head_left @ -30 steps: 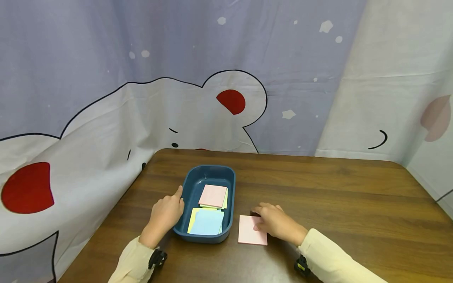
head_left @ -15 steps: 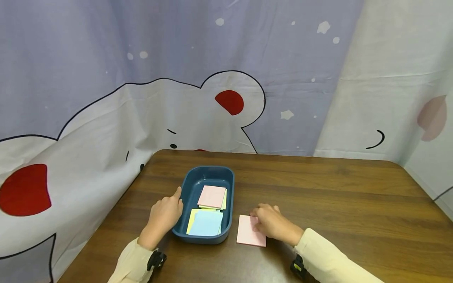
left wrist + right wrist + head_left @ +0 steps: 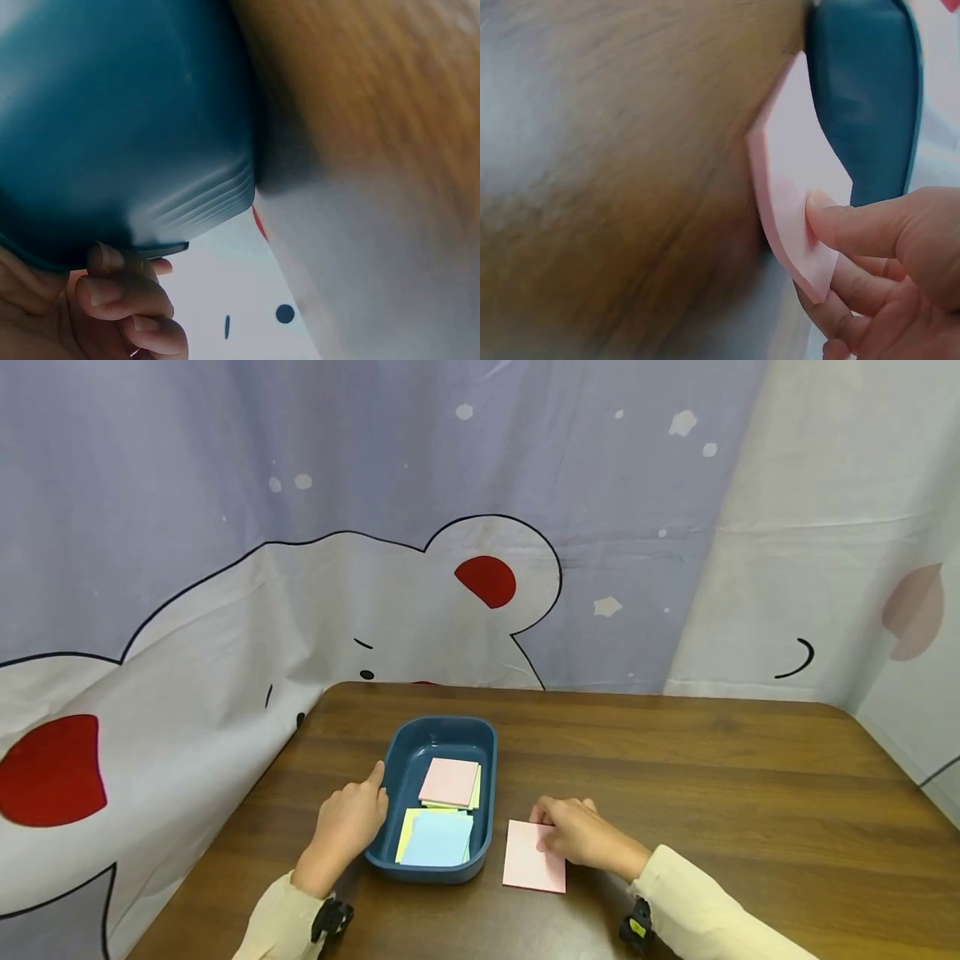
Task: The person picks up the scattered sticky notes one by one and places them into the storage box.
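Observation:
A pad of pink sticky notes is at the right of a blue plastic tub. My right hand pinches its far right part, thumb on the upper face and fingers beneath, as the right wrist view shows. The pink pad looks slightly tilted there. My left hand grips the tub's left rim; in the left wrist view its fingers curl under the rim. Inside the tub, a pink pad lies over a yellow-green one. Nearer, a light blue pad overlaps a yellow one.
The brown wooden table extends far to the right of the tub. Behind it hangs a printed curtain, which also runs down along the left side. A black wrist camera is strapped to the left wrist, another to the right.
The pink pad's near edge has shifted slightly toward me, and it looks a little more tilted in my right hand. The left hand stays at the tub's rim. The head view has shifted slightly.

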